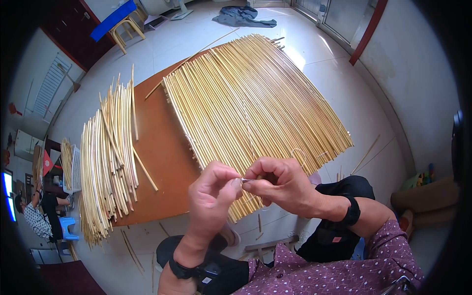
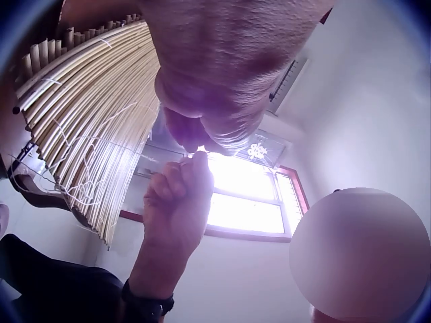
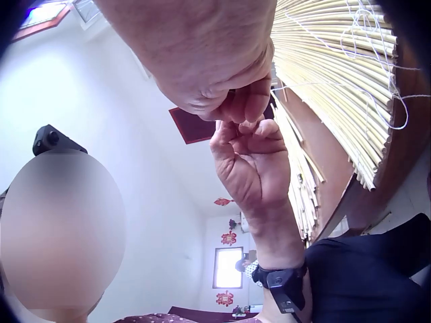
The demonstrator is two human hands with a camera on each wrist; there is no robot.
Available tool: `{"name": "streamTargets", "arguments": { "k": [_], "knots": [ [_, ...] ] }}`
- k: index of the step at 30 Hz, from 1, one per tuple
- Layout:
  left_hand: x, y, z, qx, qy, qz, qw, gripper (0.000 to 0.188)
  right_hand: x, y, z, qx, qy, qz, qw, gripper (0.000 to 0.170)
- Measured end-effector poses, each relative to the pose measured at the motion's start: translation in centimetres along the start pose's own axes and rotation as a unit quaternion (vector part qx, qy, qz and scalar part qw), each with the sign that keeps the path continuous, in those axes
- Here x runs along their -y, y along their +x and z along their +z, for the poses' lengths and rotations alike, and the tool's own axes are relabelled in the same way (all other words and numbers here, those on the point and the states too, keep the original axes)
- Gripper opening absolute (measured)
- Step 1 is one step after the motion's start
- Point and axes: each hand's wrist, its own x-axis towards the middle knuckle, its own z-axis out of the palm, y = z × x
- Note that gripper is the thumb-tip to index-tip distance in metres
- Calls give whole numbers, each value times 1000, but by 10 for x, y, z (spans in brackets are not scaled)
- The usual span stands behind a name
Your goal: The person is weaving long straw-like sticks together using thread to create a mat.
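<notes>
Close together over the near edge of a mat of pale reed stalks (image 1: 255, 88), my two hands meet at the fingertips. The left hand (image 1: 211, 194) pinches a thin white string between thumb and forefinger. Against it, the right hand (image 1: 282, 184) pinches the same string, its other fingers curled in. From the hands the string (image 1: 248, 123) stretches up across the stalks. Loose loops of white string (image 3: 367, 30) hang at the mat's edge in the right wrist view. In the left wrist view the pinched part is hidden behind the fingers.
The mat lies on a brown tabletop (image 1: 157, 132). Loose stalks (image 1: 105, 162) are heaped along its left side. Dark cloth (image 1: 243, 17) lies on the floor beyond, near a blue-topped stool (image 1: 113, 22). Another person (image 1: 42, 216) sits at far left by a white basket (image 1: 73, 169).
</notes>
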Motion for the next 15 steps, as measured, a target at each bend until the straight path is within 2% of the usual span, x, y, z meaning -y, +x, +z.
{"name": "streamTargets", "arguments": {
  "k": [1, 5, 7, 8, 10, 11, 13, 15],
  "knots": [
    [-1, 0, 0, 0, -42, -14, 999, 9, 0, 0, 0, 9, 31, 13, 999, 11],
    [-5, 1, 2, -26, -61, -31, 997, 15, 0, 2, -2, 22, 82, 21, 996, 11],
    [0, 2, -5, 31, 2, 32, 999, 20, -4, 2, -2, 20, 87, 9, 996, 13],
    [0, 2, -5, 31, 3, 32, 999, 20, -4, 2, -3, 20, 88, 9, 996, 13],
    [1, 3, -4, 20, 77, 98, 992, 15, -4, 2, -3, 22, 62, 0, 998, 15],
    [1, 3, -5, 20, 77, 98, 992, 15, -4, 2, -3, 21, 62, 1, 998, 15],
    [0, 4, -8, 2, 177, 155, 972, 10, -3, 1, -3, 21, 61, 4, 998, 17],
    [-2, 4, -6, -7, 191, 164, 968, 9, 0, 1, -4, 25, 55, 9, 998, 13]
  ]
}}
